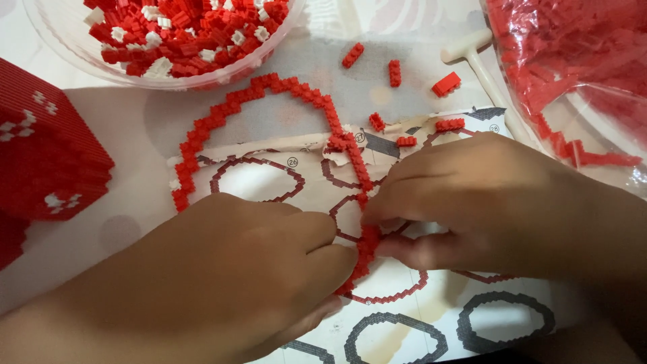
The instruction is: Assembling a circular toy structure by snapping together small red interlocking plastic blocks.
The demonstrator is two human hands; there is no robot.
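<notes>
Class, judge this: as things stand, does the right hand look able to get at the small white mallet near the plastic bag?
Probably yes. The right hand is pinching the red brick ring, but the white mallet lies uncovered just beyond it, with only loose red bricks nearby.

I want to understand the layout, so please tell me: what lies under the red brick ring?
Under the red brick ring lies a paper instruction sheet printed with oval outlines, and bare table beneath its top arc. The left hand and right hand cover the ring's lower part and the sheet there.
</notes>
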